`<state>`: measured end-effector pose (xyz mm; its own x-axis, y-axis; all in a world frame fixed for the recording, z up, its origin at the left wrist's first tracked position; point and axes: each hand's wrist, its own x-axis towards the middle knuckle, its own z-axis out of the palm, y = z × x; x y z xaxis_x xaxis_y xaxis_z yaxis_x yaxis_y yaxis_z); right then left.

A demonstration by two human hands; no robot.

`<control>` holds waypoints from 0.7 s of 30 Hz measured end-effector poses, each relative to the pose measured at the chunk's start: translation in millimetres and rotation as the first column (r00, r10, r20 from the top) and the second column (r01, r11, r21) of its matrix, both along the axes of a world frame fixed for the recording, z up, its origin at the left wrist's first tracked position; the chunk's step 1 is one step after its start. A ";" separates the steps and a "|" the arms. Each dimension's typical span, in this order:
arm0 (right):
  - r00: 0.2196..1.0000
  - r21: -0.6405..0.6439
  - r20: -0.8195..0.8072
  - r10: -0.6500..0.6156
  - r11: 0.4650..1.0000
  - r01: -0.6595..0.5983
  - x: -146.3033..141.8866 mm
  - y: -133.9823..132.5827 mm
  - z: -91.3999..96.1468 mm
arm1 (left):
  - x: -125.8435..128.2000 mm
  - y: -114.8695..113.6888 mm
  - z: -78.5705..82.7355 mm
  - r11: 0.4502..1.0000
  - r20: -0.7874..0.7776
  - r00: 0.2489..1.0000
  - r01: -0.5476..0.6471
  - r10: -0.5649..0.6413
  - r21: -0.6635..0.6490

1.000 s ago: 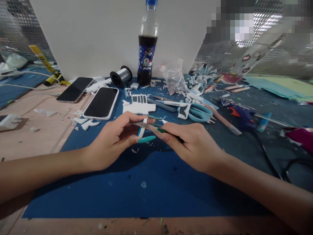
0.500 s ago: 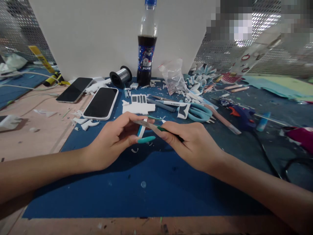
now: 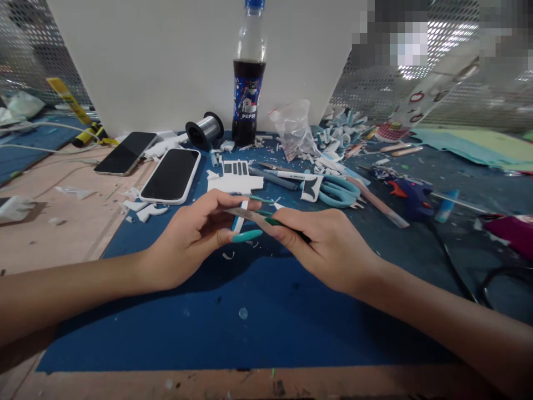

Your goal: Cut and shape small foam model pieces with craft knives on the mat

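Between the thumb and fingers of my left hand (image 3: 185,239) is a small white-and-blue strip (image 3: 239,219), apparently foam. Long teal nails show on that hand. My right hand (image 3: 333,247) is closed around a knife (image 3: 255,219) with a flat metal blade and a dark green handle, mostly hidden in the fist. Its blade lies across the strip, apparently touching it. Just beyond the hands rests a white cut-out (image 3: 235,183) with dark rectangles, and small white shavings lie on the blue mat (image 3: 245,339) below.
Blue-handled scissors (image 3: 339,191) and a white piece with a dark shape (image 3: 311,188) lie behind my right hand. Two phones (image 3: 170,176), a wire spool (image 3: 205,131) and a Pepsi bottle (image 3: 249,100) stand farther back. At right are a glue gun (image 3: 414,197) and its cable.
The blade has slid slightly left across the strip and turned a little. Both hands keep their grips, and the whole view has shifted slightly.
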<state>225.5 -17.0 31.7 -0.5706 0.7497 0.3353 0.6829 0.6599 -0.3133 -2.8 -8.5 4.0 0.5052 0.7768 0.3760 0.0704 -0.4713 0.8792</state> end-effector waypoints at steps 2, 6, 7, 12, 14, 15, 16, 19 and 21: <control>1.000 0.004 0.000 0.000 1.000 0.000 0.1 0.1 0.0 | 0.2 0.6 -0.7 1.000 0.015 1.000 0.000 0.001 -0.006; 1.000 -0.016 0.002 -0.007 1.000 0.007 0.1 0.0 -0.5 | 0.3 2.0 -0.4 1.000 -0.026 1.000 -0.006 0.006 0.008; 1.000 -0.024 0.003 -0.008 1.000 0.008 0.1 -0.2 -0.6 | 0.2 2.2 -0.1 1.000 -0.044 0.999 -0.006 0.006 0.014; 1.000 -0.036 -0.001 -0.005 0.999 0.005 0.1 -0.9 -0.3 | -0.5 1.0 0.4 1.000 -0.026 1.000 0.006 -0.006 0.016; 1.000 -0.026 -0.003 -0.004 1.000 0.004 0.1 -0.9 -0.1 | -0.5 0.4 0.3 1.000 0.002 1.000 0.006 -0.006 0.012; 1.000 -0.021 -0.003 -0.003 1.000 0.003 0.2 -1.0 0.0 | -0.4 0.3 0.3 1.000 0.008 1.000 0.004 -0.004 0.009; 1.000 -0.019 -0.002 -0.004 1.000 0.004 0.3 -1.0 -0.1 | -0.3 0.3 0.3 1.000 0.005 1.000 0.003 -0.003 0.007; 1.000 -0.040 0.012 -0.009 0.999 0.010 0.7 -1.2 -0.5 | -0.2 1.0 0.5 1.000 -0.033 0.999 0.007 -0.007 -0.005; 1.000 -0.056 0.014 -0.011 0.998 0.012 0.8 -1.5 -0.4 | -0.2 1.1 0.3 1.000 -0.046 0.999 0.009 -0.010 -0.011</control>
